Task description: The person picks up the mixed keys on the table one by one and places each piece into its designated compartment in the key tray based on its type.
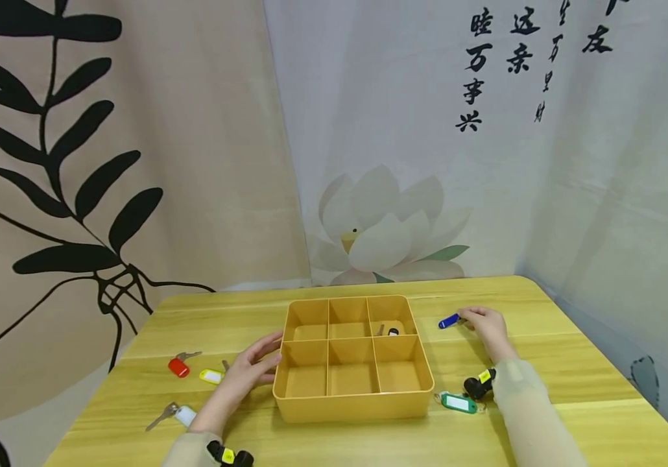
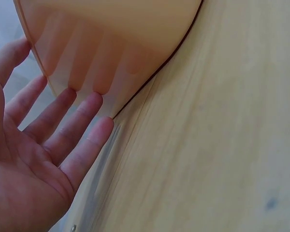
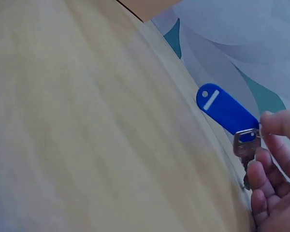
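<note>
My right hand [image 1: 488,329] pinches a key ring between thumb and fingers, to the right of the yellow box [image 1: 354,408]. From it extends a blue key tag [image 3: 227,108], and a metal key [image 3: 246,149] hangs beside the fingers in the right wrist view. The tag appears held up off the table. My left hand [image 1: 243,373] touches the left wall of the box with extended fingertips, seen closely in the left wrist view. Six-part dividers split the box; its far right compartment holds a key [image 1: 380,330] and a black tag [image 1: 393,332].
Left of the box lie a red-tagged key [image 1: 179,367], a yellow tag [image 1: 211,376] and a white-tagged key [image 1: 185,416], partly behind my left forearm. A green tag [image 1: 459,403] rests by the box's front right corner. A printed curtain [image 1: 223,162] hangs behind the table [image 1: 573,389].
</note>
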Available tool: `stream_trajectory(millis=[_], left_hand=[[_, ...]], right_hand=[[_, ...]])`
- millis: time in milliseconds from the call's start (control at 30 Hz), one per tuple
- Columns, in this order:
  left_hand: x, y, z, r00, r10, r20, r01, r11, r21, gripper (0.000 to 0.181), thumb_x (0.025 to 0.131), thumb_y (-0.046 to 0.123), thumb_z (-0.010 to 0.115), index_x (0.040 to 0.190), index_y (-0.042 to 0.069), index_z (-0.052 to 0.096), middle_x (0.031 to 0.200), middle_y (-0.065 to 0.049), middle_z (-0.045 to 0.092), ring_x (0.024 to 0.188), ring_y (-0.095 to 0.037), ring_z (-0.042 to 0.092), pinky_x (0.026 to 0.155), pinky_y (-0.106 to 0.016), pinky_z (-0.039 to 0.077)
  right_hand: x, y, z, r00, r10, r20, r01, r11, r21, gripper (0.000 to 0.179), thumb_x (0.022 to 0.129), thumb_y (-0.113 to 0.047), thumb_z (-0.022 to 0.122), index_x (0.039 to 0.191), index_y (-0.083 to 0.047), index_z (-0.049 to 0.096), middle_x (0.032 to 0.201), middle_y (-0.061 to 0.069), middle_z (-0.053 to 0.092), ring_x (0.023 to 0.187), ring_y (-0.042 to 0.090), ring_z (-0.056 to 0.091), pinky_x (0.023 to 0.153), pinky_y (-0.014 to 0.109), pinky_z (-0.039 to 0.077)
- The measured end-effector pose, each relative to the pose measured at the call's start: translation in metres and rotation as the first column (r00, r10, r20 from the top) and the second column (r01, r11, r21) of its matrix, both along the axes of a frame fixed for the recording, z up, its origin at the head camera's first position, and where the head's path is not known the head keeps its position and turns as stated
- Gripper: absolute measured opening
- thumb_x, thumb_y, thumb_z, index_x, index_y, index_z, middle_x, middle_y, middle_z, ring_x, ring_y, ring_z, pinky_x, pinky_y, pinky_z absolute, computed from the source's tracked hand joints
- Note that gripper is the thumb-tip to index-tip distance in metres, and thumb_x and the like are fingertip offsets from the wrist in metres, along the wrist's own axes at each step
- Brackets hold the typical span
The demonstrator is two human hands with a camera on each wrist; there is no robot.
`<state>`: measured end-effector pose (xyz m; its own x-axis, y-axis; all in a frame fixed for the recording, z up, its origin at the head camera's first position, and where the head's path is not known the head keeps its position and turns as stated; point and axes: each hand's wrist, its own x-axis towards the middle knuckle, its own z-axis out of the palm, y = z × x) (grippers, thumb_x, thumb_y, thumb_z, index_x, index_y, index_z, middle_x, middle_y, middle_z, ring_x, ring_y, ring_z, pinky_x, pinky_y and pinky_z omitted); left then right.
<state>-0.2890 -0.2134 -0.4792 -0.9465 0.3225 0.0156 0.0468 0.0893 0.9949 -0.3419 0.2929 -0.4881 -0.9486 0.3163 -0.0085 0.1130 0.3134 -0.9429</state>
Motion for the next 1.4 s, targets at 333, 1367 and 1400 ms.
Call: stream_trajectory(millis=[333, 1367, 1400], left_hand=[[0.000, -0.002, 0.000, 1.000, 0.013, 0.009, -0.013, 1.000, -0.002, 0.057, 0.098, 0.021, 0.060, 0.149, 0.008, 0.037, 0.147, -0.023, 0.038, 0.120, -0.037, 0.052, 0.085, -0.042, 0.054], [-0.001, 0.001, -0.002, 1.000, 0.029, 0.002, -0.029, 0.999, -0.024, 0.057, 0.097, 0.023, 0.061, 0.147, 0.004, 0.040, 0.146, -0.022, 0.040, 0.119, -0.034, 0.054, 0.083, -0.039, 0.055], [-0.001, 0.001, -0.002, 1.000, 0.027, -0.001, -0.027, 0.999, -0.025, 0.057, 0.098, 0.023, 0.060, 0.147, 0.004, 0.039, 0.147, -0.022, 0.040, 0.119, -0.034, 0.054, 0.083, -0.039, 0.055]], right_hand=[[0.002, 0.007, -0.003, 0.992, -0.121, -0.047, 0.108, 0.973, -0.206, 0.031, 0.093, -0.026, 0.066, 0.113, -0.002, 0.067, 0.096, -0.010, 0.063, 0.104, 0.018, 0.049, 0.095, 0.032, 0.038], [0.009, 0.023, 0.013, 0.983, 0.072, -0.168, -0.171, 0.685, -0.708, 0.018, 0.102, -0.008, 0.048, 0.096, -0.007, 0.065, 0.089, -0.003, 0.070, 0.093, 0.012, 0.066, 0.091, 0.027, 0.050], [0.009, 0.024, 0.013, 0.983, 0.080, -0.168, -0.177, 0.676, -0.715, 0.017, 0.102, -0.009, 0.048, 0.099, -0.006, 0.064, 0.091, -0.002, 0.070, 0.094, 0.012, 0.066, 0.091, 0.027, 0.050]])
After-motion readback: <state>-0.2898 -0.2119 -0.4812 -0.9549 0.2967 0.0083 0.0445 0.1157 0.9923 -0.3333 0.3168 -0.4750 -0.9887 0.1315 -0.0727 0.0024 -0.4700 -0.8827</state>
